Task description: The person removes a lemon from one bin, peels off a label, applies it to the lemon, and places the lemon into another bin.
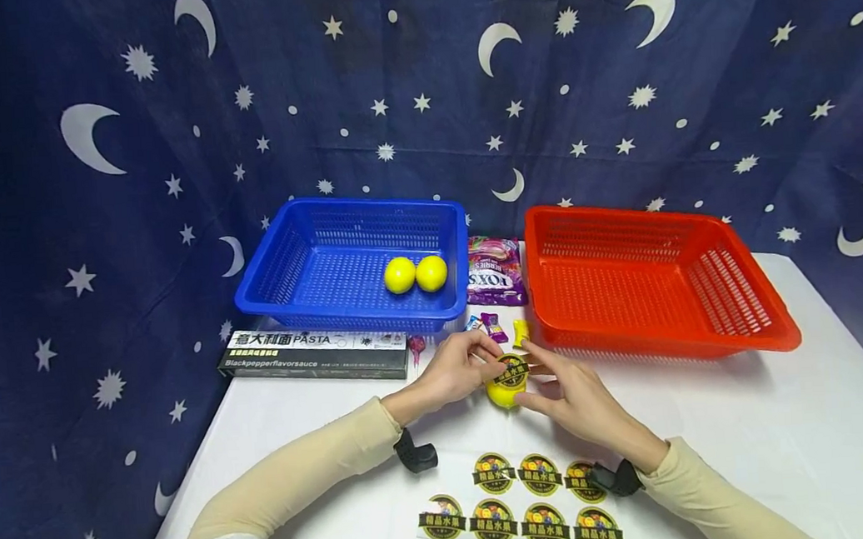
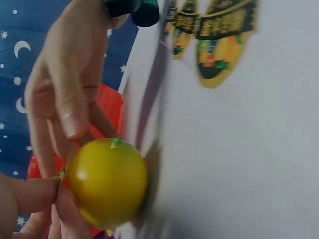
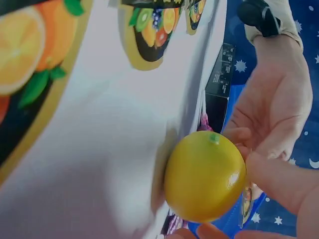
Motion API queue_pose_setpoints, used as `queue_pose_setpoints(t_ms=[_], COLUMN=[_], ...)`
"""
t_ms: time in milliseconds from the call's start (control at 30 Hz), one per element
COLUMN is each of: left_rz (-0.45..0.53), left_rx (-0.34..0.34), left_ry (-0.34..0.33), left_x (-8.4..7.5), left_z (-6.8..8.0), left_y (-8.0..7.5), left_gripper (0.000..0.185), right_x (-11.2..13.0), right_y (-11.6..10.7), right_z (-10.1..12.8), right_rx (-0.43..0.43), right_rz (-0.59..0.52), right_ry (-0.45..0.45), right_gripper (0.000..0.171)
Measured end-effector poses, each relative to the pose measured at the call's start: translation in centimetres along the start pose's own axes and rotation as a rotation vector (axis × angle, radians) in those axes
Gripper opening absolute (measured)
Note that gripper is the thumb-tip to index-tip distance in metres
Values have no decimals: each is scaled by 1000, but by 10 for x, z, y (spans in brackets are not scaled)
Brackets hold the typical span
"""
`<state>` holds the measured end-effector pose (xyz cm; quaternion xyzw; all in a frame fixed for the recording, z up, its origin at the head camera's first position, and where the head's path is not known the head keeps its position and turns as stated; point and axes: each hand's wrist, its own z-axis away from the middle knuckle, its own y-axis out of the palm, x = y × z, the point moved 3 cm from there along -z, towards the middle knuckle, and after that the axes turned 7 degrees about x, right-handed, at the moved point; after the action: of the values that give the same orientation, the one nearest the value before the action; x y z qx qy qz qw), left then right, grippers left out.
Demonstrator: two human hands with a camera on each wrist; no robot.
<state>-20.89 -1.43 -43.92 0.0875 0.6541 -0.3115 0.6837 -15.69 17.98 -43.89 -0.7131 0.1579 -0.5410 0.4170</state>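
Note:
Low over the white table, a round yellow fruit (image 1: 505, 396) with a small green stem spot is between both hands. My left hand (image 1: 457, 369) pinches a round black-and-gold sticker (image 1: 512, 370) against the fruit's upper side, thumb and finger on its edge. My right hand (image 1: 581, 397) holds the fruit from the other side, thumb at its near side and fingers at the far side. In the right wrist view the stem spot faces the camera on the fruit (image 3: 204, 177), and the left hand (image 3: 269, 109) lies behind it.
A blue basket (image 1: 268, 302) with two yellow fruits (image 1: 415, 275) stands back left, a red basket (image 1: 763, 338) back right. Between them lie a candy bag (image 1: 495, 273) and small wrapped candies (image 1: 493, 327). A pasta box (image 1: 317, 357) sits left; a sticker sheet (image 1: 454, 478) lies in front.

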Motion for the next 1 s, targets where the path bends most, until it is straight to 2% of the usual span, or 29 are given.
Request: queue_pose_setpoints(t_ms=[133, 300, 433, 600, 767, 867, 1000], left_rz=[-12, -45, 53, 216, 267, 198, -42], left_rx=[-12, -30, -19, -2, 6, -3, -34], left_ry=[10, 55, 30, -45, -100, -66, 38], left_x=[5, 3, 5, 9, 9, 8, 6], left_z=[1, 2, 0, -2, -2, -2, 0], left_y=[3, 4, 5, 5, 4, 2, 0], left_gripper=[12, 10, 13, 18, 20, 19, 21], right_x=[-3, -5, -6, -6, -6, -6, -5], right_y=[3, 4, 5, 5, 5, 6, 6], right_z=[-2, -3, -3, -6, -8, -8, -8], right_rx=[-21, -54, -54, -24, -2, 13, 33], right_rz=[-54, -37, -33, -65, -95, -92, -54], right_ry=[-23, -47, -53, -43, -39, -55, -83], right_gripper=[65, 59, 60, 62, 63, 64, 69])
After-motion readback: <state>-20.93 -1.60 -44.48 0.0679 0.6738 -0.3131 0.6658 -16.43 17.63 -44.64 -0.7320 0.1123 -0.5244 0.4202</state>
